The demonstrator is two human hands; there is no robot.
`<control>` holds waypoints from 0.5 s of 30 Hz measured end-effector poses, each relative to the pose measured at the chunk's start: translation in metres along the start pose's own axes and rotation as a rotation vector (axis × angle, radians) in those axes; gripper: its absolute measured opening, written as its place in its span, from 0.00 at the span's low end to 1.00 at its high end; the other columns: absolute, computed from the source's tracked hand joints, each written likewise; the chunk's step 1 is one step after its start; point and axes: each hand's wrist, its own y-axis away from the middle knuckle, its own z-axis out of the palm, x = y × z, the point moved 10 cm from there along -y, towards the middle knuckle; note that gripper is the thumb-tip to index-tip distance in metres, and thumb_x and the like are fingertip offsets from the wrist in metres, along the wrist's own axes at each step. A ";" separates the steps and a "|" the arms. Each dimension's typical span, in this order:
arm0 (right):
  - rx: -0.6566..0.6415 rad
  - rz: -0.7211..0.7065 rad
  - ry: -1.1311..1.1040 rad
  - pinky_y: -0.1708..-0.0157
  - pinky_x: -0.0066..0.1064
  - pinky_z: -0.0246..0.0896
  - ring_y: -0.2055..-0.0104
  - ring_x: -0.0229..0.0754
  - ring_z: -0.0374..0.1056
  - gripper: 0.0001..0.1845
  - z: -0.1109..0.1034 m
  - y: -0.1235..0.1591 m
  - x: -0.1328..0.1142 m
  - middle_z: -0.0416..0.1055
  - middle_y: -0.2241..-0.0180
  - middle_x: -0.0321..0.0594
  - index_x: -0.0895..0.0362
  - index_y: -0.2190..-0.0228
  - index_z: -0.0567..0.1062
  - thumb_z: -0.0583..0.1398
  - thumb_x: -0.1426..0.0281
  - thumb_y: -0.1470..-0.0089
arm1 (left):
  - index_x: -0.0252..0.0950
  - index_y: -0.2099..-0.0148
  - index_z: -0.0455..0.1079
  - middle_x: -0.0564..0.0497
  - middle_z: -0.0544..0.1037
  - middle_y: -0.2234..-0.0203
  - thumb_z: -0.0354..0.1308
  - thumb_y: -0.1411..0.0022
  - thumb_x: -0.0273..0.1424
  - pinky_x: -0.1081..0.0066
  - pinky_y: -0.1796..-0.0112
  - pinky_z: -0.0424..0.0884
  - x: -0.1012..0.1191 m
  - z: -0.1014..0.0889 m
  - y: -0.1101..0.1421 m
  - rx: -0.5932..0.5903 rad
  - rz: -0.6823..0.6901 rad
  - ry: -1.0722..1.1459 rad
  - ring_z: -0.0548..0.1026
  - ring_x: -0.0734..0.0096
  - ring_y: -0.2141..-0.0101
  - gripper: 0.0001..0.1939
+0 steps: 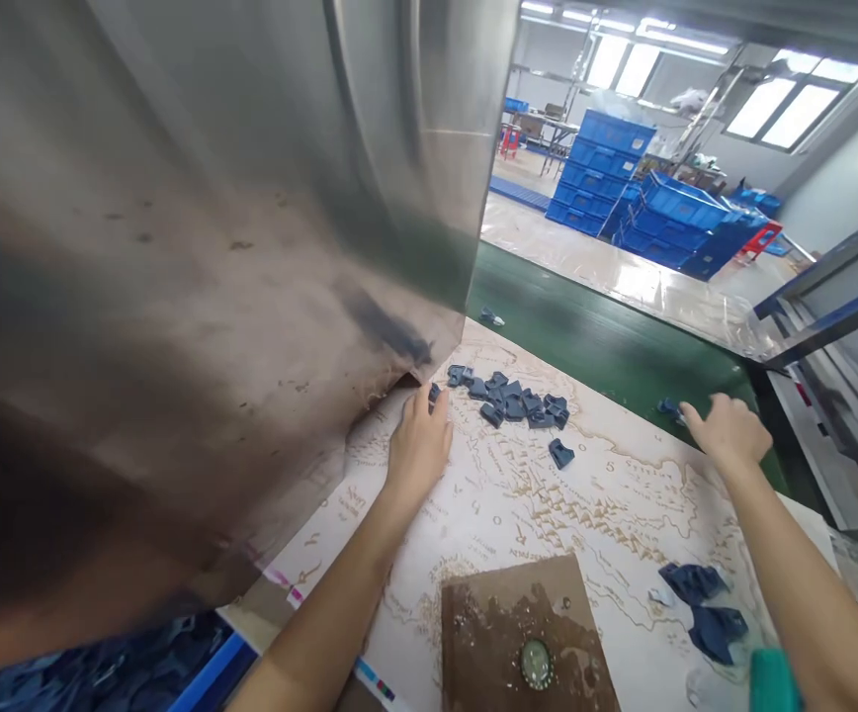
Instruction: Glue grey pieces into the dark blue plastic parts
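My left hand point(418, 440) rests at the edge of the metal panel, with its fingertips closed on a small dark blue plastic piece point(434, 393). Just beyond it, several similar blue pieces point(514, 400) lie in a loose cluster on the map-printed board point(473, 514). One single piece point(560, 454) sits apart from them, nearer to me. Over the edge of the green conveyor belt point(584, 316) is my right hand point(732, 432), thumb stretched out and away from the fingers. By its thumb tip, a blue piece point(669, 407) lies on the belt.
A large metal panel point(214, 297) fills the left side. A brown board point(495, 633) with a round glass object point(536, 664) lies in front. Two larger dark blue parts point(718, 633) and a green object point(772, 680) are at right. Blue crates point(599, 168) stand beyond the belt.
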 end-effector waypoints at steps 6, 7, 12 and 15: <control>-0.336 -0.150 0.098 0.75 0.28 0.54 0.74 0.39 0.65 0.14 0.099 0.071 -0.060 0.72 0.73 0.36 0.54 0.74 0.75 0.70 0.68 0.67 | 0.36 0.47 0.67 0.43 0.72 0.50 0.49 0.40 0.23 0.60 0.54 0.72 0.028 0.008 0.013 -0.129 0.142 0.137 0.72 0.56 0.51 0.19; -0.361 -0.166 0.099 0.74 0.29 0.56 0.74 0.39 0.65 0.11 0.112 0.083 -0.067 0.72 0.73 0.37 0.54 0.74 0.75 0.68 0.71 0.65 | 0.36 0.47 0.67 0.43 0.72 0.49 0.51 0.40 0.24 0.59 0.53 0.71 0.034 0.008 0.016 -0.145 0.170 0.167 0.71 0.55 0.50 0.19; -0.294 -0.174 0.045 0.70 0.32 0.63 0.70 0.40 0.67 0.10 0.113 0.124 -0.087 0.73 0.68 0.41 0.58 0.66 0.72 0.60 0.76 0.55 | 0.33 0.48 0.68 0.38 0.69 0.46 0.57 0.42 0.33 0.54 0.46 0.64 0.064 -0.003 0.037 -0.080 0.242 0.455 0.67 0.52 0.45 0.20; -0.216 -0.153 -0.002 0.68 0.32 0.66 0.64 0.41 0.69 0.12 0.088 0.154 -0.100 0.72 0.63 0.44 0.58 0.62 0.70 0.58 0.72 0.51 | 0.33 0.52 0.69 0.41 0.77 0.56 0.51 0.39 0.42 0.58 0.51 0.70 0.095 0.022 0.067 -0.360 0.223 0.891 0.74 0.57 0.54 0.20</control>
